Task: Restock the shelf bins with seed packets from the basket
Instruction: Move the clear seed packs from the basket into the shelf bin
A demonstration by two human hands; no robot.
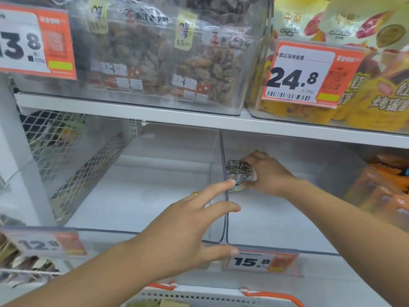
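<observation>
Upper shelf (132, 111), spanning the frame: a white board carrying a clear tub of bagged dried fruit (155, 60) at upper centre and a tub of yellow snack bags (365, 89) at upper right, each fronted by an orange price tag.

Lower centre: two clear shelf bins side by side, the left bin (155, 196) and the right bin (287, 218), meeting at a shared transparent wall. An orange tag reading 15.8 (261, 261) sits on the front lip of the right bin.

Bottom edge: rim of the white basket (199, 295) with orange trim; its contents are barely visible.

Left hand (183, 231), lower centre: fingers spread and straight, holding nothing, fingertips reaching the dividing wall; a gold ring on one finger.

Right hand (267, 173), centre right: reaching inside the right bin, the grip curled around a seed packet (239, 171).

Seed packet: a small clear pouch of striped sunflower seeds, at the rear left of the right bin, just beside the dividing wall.
</observation>
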